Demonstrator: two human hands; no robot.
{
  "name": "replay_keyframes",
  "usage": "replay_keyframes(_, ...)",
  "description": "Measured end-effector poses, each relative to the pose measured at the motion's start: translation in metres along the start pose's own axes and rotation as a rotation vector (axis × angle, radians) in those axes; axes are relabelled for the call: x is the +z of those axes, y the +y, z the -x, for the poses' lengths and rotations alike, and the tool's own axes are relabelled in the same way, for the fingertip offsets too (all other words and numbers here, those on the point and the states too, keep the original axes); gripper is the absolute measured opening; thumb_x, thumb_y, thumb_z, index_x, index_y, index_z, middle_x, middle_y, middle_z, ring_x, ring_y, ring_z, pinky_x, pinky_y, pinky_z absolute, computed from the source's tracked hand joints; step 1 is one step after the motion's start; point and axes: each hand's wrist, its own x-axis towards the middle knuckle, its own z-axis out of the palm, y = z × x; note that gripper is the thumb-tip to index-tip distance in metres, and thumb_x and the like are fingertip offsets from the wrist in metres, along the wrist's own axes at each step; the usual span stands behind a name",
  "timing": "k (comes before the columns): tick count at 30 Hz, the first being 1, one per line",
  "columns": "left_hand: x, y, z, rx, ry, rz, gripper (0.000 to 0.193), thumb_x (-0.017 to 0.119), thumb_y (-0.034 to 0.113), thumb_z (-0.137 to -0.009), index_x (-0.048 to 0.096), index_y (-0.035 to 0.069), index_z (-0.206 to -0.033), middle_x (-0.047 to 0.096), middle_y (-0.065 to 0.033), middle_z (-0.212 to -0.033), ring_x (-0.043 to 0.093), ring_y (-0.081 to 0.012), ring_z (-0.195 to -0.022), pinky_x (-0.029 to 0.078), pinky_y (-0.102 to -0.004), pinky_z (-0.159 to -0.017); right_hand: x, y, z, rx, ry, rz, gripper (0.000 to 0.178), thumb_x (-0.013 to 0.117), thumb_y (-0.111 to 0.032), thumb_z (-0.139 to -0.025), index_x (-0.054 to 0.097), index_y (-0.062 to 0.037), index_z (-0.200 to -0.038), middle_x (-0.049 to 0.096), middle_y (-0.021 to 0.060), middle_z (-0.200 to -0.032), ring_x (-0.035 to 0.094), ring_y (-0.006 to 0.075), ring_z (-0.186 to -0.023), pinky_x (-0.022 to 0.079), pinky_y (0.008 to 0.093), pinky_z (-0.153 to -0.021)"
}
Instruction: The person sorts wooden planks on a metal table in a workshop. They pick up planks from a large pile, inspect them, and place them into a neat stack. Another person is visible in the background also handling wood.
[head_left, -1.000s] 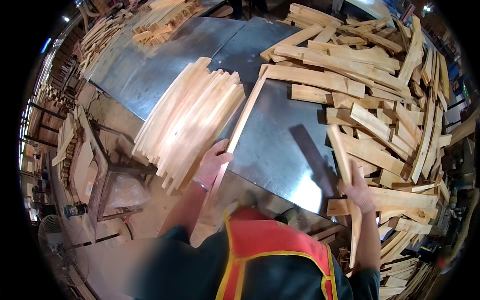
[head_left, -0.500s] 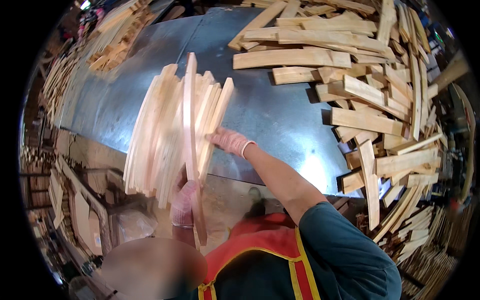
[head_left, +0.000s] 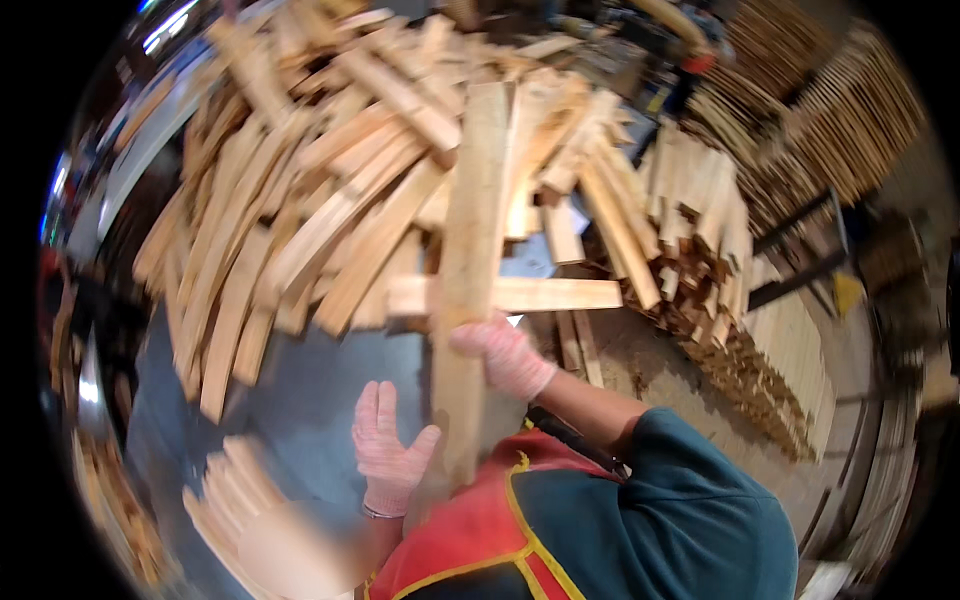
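Note:
A long, flat wooden board stretches away from my body, over the near edge of a pile of loose boards. My right hand, in a pinkish knitted glove, grips this board by its right edge, towards its near end. My left hand, gloved alike, is raised just left of the board. Its fingers point away from me, the thumb stands apart, and it holds nothing. Beneath the gripped board, another short board lies crosswise.
Loose boards form a heap on the grey metal table. A row of boards lies at the lower left, partly behind a blur. Stacked wood stands on the right, with a dark metal frame beside it.
The view has swung right, towards the heap. My left hand, earlier on a board over the row, is now free. My right hand has left the row's side and grips a board.

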Motion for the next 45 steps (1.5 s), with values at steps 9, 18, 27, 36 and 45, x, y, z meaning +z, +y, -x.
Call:
replay_keyframes(9,0.166,0.074,-0.146,0.277,-0.511,-0.259,0.085,0.082,0.035,-0.076,0.049,0.003,-0.148,0.048,-0.0209,-0.152,0.040,-0.0409,-0.145,0.029,-0.0547,-0.122,-0.362,-0.207,0.063,-0.156,0.998,0.091,0.039,0.074,-0.016,-0.080,0.067,-0.0066,-0.117,0.066,0.0090,-0.090,0.067,0.0258,-0.084,0.059,0.0429,-0.079)
replay_keyframes(18,0.243,0.068,-0.191,0.361,-0.440,-0.447,0.071,0.076,0.028,-0.076,0.056,0.006,-0.141,0.061,-0.0153,-0.125,0.056,-0.0332,-0.122,0.038,-0.0496,-0.110,-0.659,-0.291,0.002,0.241,1.066,1.372,0.075,0.067,-0.038,-0.086,0.052,0.0019,-0.148,0.065,0.0258,-0.136,0.063,0.0320,-0.126,0.046,0.0361,-0.105)
replay_keyframes(27,0.124,0.085,-0.130,-0.111,-0.738,-0.213,0.064,0.075,0.027,-0.078,0.058,0.008,-0.137,0.067,-0.0146,-0.112,0.064,-0.0374,-0.105,0.050,-0.0489,-0.090,-0.355,-0.117,-0.135,-0.153,0.211,0.720,0.068,0.075,-0.015,-0.093,0.047,0.0049,-0.152,0.059,0.0198,-0.147,0.057,0.0272,-0.136,0.046,0.0357,-0.114)
replay_keyframes(36,-0.006,0.005,0.092,-1.081,-0.262,-0.115,0.070,0.061,0.009,-0.082,0.048,0.002,-0.150,0.066,-0.0241,-0.127,0.065,-0.0417,-0.115,0.055,-0.0466,-0.097,-0.202,-0.070,-0.270,0.057,0.579,0.357,0.085,0.084,-0.037,-0.079,0.047,0.0040,-0.144,0.060,0.0238,-0.137,0.062,0.0358,-0.121,0.050,0.0419,-0.103)
replay_keyframes(45,-0.078,-0.093,0.261,-1.236,-0.235,-0.772,0.087,0.068,0.018,-0.088,0.026,0.008,-0.164,0.034,-0.0161,-0.166,0.029,-0.0330,-0.155,0.022,-0.0463,-0.127,-0.088,-0.004,-0.194,-0.119,0.431,0.026,0.072,0.080,-0.004,-0.077,0.045,-0.0031,-0.141,0.063,0.0204,-0.124,0.065,0.0339,-0.112,0.056,0.0433,-0.092)
